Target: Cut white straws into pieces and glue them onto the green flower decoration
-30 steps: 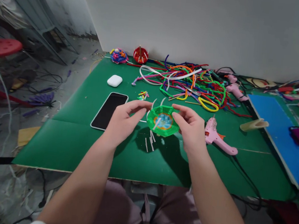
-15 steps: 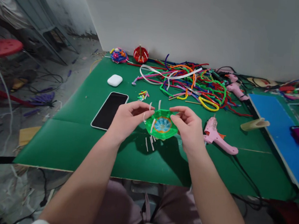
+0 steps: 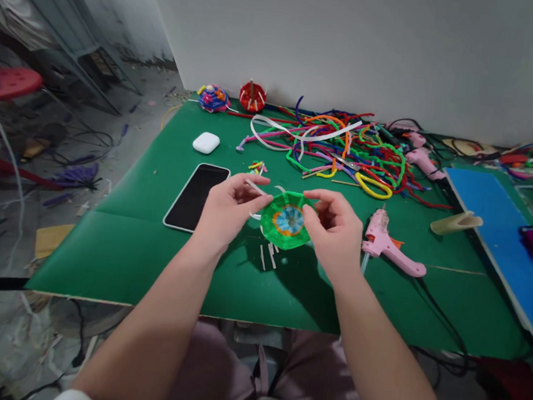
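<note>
Both hands hold a round green woven disc (image 3: pixel 273 232) with an orange ring and a light blue centre, raised above the table. My left hand (image 3: pixel 222 211) pinches its left edge, thumb towards me, with a white strip (image 3: pixel 256 187) sticking out across the fingers. My right hand (image 3: pixel 339 229) grips the upper right edge between thumb and fingers. Short white strips (image 3: pixel 268 257) lie on the green table (image 3: pixel 146 270) below the disc. The disc's far side and the fingertips behind it are hidden.
A phone (image 3: pixel 196 196) and white case (image 3: pixel 206 142) lie left. A pink glue gun (image 3: pixel 391 246) with cord rests right, near a beige tube (image 3: pixel 455 223). Behind are tangled pipe cleaners (image 3: pixel 320 136), yellow-handled scissors (image 3: pixel 374 186), a red woven piece (image 3: pixel 252 98) and a multicoloured one (image 3: pixel 213 99).
The disc has tilted and turned so its face shows more fully. The white strips at its left have swung over towards the left fingers. Both hands keep hold.
</note>
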Action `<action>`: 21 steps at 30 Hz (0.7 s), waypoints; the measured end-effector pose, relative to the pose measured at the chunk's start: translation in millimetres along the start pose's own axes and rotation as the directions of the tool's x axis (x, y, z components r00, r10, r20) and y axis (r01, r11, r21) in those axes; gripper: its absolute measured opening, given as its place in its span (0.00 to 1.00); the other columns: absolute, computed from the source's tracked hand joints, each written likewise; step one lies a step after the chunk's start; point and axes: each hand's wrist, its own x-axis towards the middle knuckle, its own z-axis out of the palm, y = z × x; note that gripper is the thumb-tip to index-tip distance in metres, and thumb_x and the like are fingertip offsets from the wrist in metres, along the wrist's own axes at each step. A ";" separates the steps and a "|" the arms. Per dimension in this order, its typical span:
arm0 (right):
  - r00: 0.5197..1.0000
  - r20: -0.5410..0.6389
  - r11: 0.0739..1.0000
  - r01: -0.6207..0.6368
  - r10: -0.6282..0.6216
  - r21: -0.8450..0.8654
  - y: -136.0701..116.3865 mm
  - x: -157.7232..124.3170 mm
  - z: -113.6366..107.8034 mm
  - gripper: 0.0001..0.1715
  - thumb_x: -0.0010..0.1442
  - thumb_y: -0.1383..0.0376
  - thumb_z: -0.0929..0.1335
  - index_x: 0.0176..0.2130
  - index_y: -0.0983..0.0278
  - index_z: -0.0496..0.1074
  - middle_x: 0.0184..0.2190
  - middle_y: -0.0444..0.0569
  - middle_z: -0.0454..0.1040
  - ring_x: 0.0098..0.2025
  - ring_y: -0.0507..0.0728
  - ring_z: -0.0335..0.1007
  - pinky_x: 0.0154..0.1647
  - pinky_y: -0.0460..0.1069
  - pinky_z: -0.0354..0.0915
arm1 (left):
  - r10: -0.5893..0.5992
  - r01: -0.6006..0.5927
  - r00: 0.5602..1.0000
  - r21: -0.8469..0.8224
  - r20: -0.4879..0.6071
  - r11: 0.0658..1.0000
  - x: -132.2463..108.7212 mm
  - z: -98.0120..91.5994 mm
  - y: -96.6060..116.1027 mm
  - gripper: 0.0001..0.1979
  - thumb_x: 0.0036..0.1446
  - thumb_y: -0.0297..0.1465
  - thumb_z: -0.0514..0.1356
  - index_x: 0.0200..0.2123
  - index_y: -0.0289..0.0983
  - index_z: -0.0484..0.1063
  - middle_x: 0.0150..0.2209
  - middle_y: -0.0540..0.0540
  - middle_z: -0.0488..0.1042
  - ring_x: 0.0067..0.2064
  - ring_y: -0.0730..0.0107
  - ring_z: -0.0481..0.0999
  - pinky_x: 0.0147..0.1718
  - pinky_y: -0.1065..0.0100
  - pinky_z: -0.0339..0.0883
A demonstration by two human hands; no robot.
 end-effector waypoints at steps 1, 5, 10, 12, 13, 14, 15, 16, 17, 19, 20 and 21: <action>1.000 -0.002 1.000 0.011 -0.011 -0.008 0.0 -0.3 0.2 0.11 0.53 0.70 0.66 0.38 0.60 0.71 0.22 0.38 0.59 0.21 0.46 0.55 0.21 0.43 0.56 | -0.004 0.004 1.000 -0.016 -0.015 1.000 0.1 0.8 0.0 0.15 0.42 0.30 0.68 0.37 0.36 0.74 0.24 0.53 0.73 0.28 0.77 0.72 0.30 0.73 0.68; 0.999 -0.009 0.999 0.041 -0.041 -0.030 0.6 -0.4 0.5 0.12 0.53 0.72 0.66 0.38 0.60 0.72 0.23 0.38 0.59 0.22 0.46 0.55 0.21 0.43 0.56 | -0.012 0.006 0.997 -0.065 -0.080 0.998 -0.4 3.8 -0.3 0.15 0.40 0.29 0.68 0.35 0.36 0.70 0.24 0.53 0.73 0.28 0.76 0.74 0.29 0.74 0.68; 0.998 -0.025 0.999 0.051 -0.052 -0.019 1.7 -0.3 0.4 0.12 0.53 0.72 0.66 0.38 0.60 0.72 0.23 0.38 0.59 0.22 0.46 0.55 0.21 0.43 0.56 | -0.001 -0.003 0.998 -0.059 -0.066 0.998 -2.0 3.2 1.0 0.20 0.42 0.31 0.67 0.40 0.37 0.70 0.26 0.51 0.75 0.29 0.74 0.75 0.32 0.71 0.70; 0.998 -0.034 0.999 0.050 -0.051 -0.014 2.4 -0.3 0.3 0.12 0.53 0.72 0.66 0.39 0.60 0.72 0.23 0.38 0.59 0.22 0.46 0.56 0.21 0.43 0.56 | 0.014 -0.016 0.999 -0.046 -0.038 0.999 -2.2 1.8 1.8 0.23 0.43 0.31 0.67 0.45 0.38 0.70 0.27 0.51 0.76 0.31 0.73 0.76 0.35 0.70 0.70; 0.998 -0.037 0.999 0.051 -0.051 -0.012 2.7 -0.4 0.3 0.12 0.53 0.72 0.66 0.39 0.60 0.72 0.23 0.38 0.60 0.22 0.46 0.56 0.21 0.43 0.57 | 0.019 -0.020 0.999 -0.038 -0.032 0.999 -2.1 1.0 2.0 0.24 0.44 0.31 0.66 0.47 0.38 0.69 0.28 0.50 0.76 0.32 0.72 0.76 0.35 0.69 0.70; 0.998 -0.039 0.999 0.052 -0.053 -0.011 3.0 -0.4 0.3 0.12 0.53 0.72 0.66 0.39 0.60 0.72 0.23 0.38 0.60 0.22 0.46 0.56 0.21 0.43 0.57 | 0.023 -0.024 0.999 -0.031 -0.030 0.999 -1.9 0.3 2.0 0.24 0.44 0.31 0.66 0.47 0.38 0.69 0.29 0.50 0.76 0.32 0.72 0.76 0.36 0.69 0.70; 0.998 -0.039 0.998 0.055 -0.056 -0.012 3.3 -0.3 0.3 0.12 0.53 0.72 0.66 0.39 0.60 0.72 0.23 0.38 0.60 0.22 0.46 0.56 0.21 0.43 0.57 | 0.025 -0.026 0.999 -0.027 -0.032 0.999 -1.6 -0.2 1.8 0.24 0.44 0.31 0.66 0.48 0.38 0.69 0.29 0.49 0.76 0.33 0.72 0.76 0.36 0.69 0.70; 0.997 -0.039 0.998 0.060 -0.061 -0.015 3.5 -0.3 0.4 0.13 0.53 0.72 0.66 0.39 0.60 0.72 0.23 0.38 0.60 0.22 0.46 0.56 0.21 0.43 0.57 | 0.027 -0.028 0.999 -0.023 -0.034 0.999 -1.3 -0.5 1.5 0.24 0.45 0.30 0.66 0.48 0.37 0.69 0.29 0.49 0.76 0.33 0.72 0.76 0.36 0.70 0.70; 0.997 -0.039 0.998 0.066 -0.067 -0.018 3.6 -0.2 0.5 0.13 0.53 0.72 0.66 0.39 0.60 0.72 0.23 0.38 0.59 0.22 0.46 0.56 0.21 0.43 0.57 | 0.028 -0.029 0.999 -0.022 -0.034 0.999 -1.0 -0.7 1.1 0.24 0.45 0.30 0.66 0.48 0.37 0.69 0.29 0.49 0.76 0.33 0.72 0.76 0.35 0.70 0.70; 0.996 -0.037 0.997 0.077 -0.078 -0.030 3.7 -0.2 0.7 0.13 0.53 0.73 0.66 0.39 0.60 0.72 0.23 0.38 0.59 0.22 0.45 0.56 0.21 0.42 0.57 | 0.029 -0.030 0.999 -0.027 -0.030 0.999 -0.7 -0.5 0.2 0.23 0.45 0.29 0.65 0.47 0.38 0.69 0.28 0.50 0.76 0.32 0.74 0.76 0.34 0.72 0.70; 0.996 -0.037 0.996 0.081 -0.082 -0.035 3.7 -0.2 0.8 0.13 0.53 0.73 0.66 0.39 0.60 0.72 0.23 0.38 0.59 0.22 0.45 0.56 0.21 0.42 0.57 | 0.029 -0.030 0.999 -0.033 -0.028 0.999 -0.8 -0.2 -0.2 0.23 0.45 0.29 0.65 0.47 0.38 0.69 0.28 0.50 0.76 0.32 0.74 0.76 0.34 0.73 0.70; 0.996 -0.037 0.996 0.083 -0.085 -0.039 3.6 -0.2 1.0 0.13 0.53 0.73 0.66 0.39 0.60 0.72 0.23 0.38 0.59 0.22 0.45 0.56 0.21 0.43 0.57 | 0.030 -0.031 0.999 -0.038 -0.029 0.999 -1.0 0.2 -0.3 0.22 0.45 0.29 0.65 0.47 0.38 0.68 0.27 0.51 0.75 0.31 0.75 0.76 0.33 0.73 0.70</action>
